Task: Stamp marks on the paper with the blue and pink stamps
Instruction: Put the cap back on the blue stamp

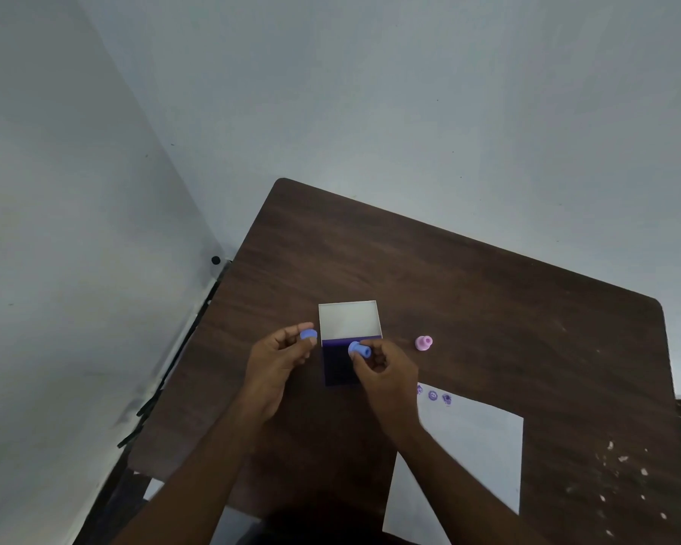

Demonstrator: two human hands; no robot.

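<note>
My right hand (pixel 386 371) pinches the blue stamp (pixel 358 350) by its stem, face turned toward the dark purple ink pad (pixel 337 367) just below it. My left hand (pixel 282 357) pinches a small blue cap (pixel 308 334) between thumb and fingertips, left of the pad. The ink pad's clear lid (pixel 348 318) lies open behind it. The pink stamp (pixel 424 343) stands alone on the table to the right. The white paper (pixel 476 454) lies at the front right, with three purple marks (pixel 433 396) along its top edge, partly covered by my right forearm.
The dark wooden table (pixel 488 293) sits against a pale wall, its left edge near the room's corner. White specks (pixel 622 477) are scattered at the front right of the table.
</note>
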